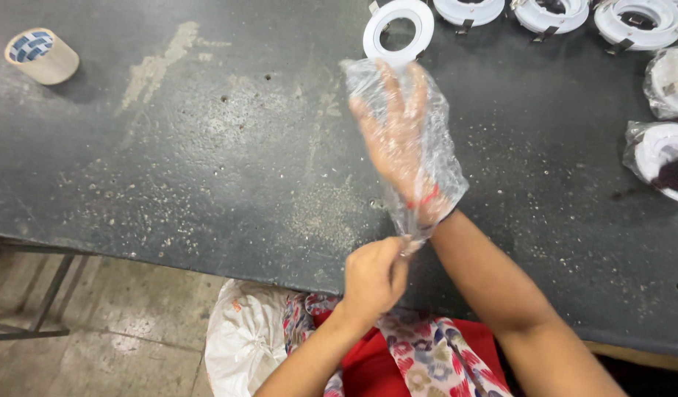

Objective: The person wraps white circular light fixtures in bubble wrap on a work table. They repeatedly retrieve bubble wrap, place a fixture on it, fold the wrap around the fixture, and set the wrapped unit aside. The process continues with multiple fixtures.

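The right hand [398, 140] is raised above the dark worktable [207, 147], fingers spread straight and pointing away from the body, and it sits wholly inside a clear, crinkled plastic bag [438, 158] that covers it from the fingertips down to the wrist, where a red band shows through the film. The left hand [373, 276] is below it, fingers pinched tight on the bag's open edge at the right wrist. Both forearms rise from the lower edge of the view, over red clothing and a flower-patterned cloth [420, 353], with a white sack [243, 338] just beside them on the floor. Just beyond the bagged fingertips a white ring-shaped lamp housing [420, 18] lies flat on the table, and more white housings [559, 15] stand in a row along the far edge to the right. Two further housings wrapped in clear bags [666, 147] lie at the right edge. A roll of tape [41, 55] rests at the far left corner, well apart from the hands.
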